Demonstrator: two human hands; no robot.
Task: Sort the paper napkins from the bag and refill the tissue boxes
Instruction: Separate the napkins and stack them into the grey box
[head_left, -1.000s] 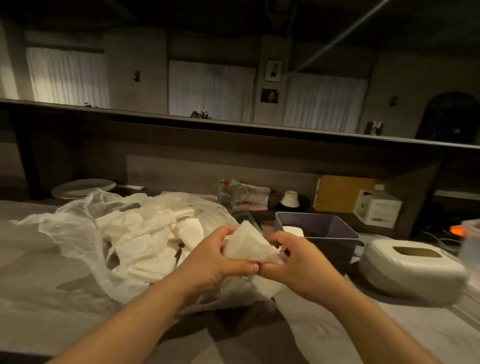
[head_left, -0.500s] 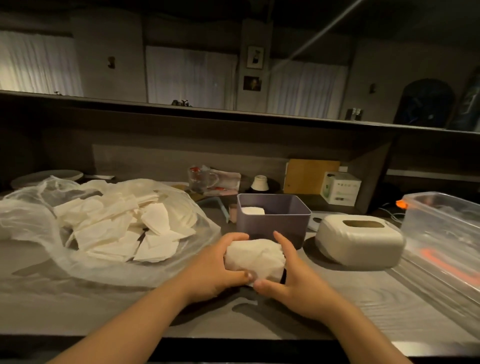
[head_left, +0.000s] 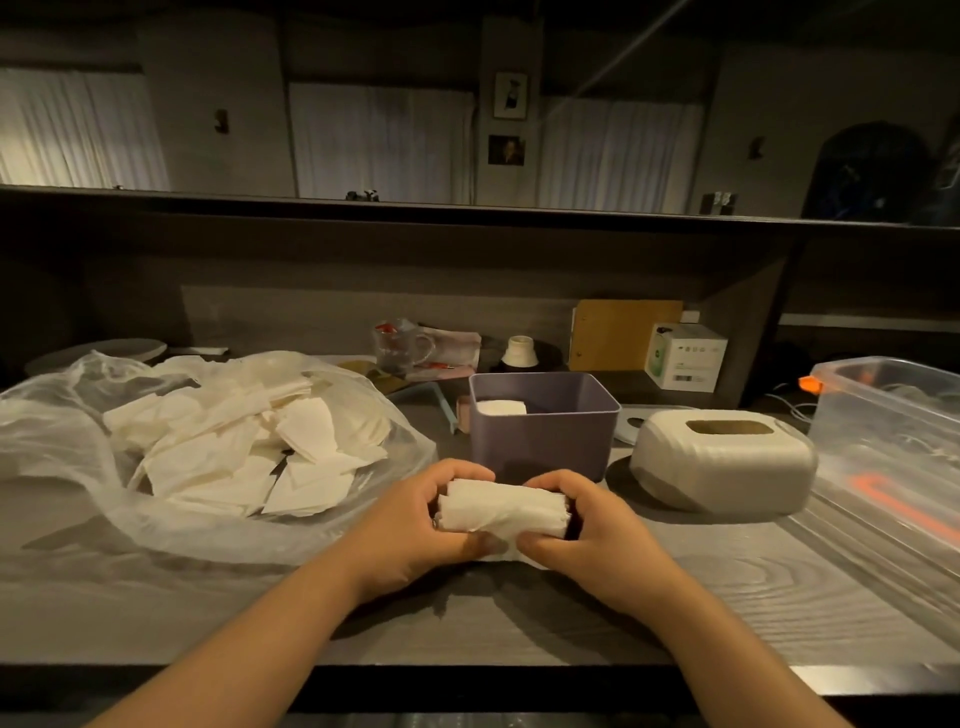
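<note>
Dim light falls on a grey wood-grain counter (head_left: 675, 587) under a long dark shelf. At its near edge, two bare hands meet over a small stack of white napkins (head_left: 501, 512). The left hand (head_left: 415, 525) and right hand (head_left: 597, 535) each curl fingers over the top and tuck a thumb beneath, squeezing the stack from both ends, apparently to square it before boxing. Just behind the hands stands a purple open tissue box (head_left: 545, 441) with a few napkins lying inside near its left wall; the stack looks headed there. To its right rests a white rounded tissue box (head_left: 722, 467) with a slot on top. On the left, a clear plastic bag (head_left: 78, 441) lies spread open, loose napkins heaped within easy reach. A clear storage bin (head_left: 893, 415) sits far right.
</note>
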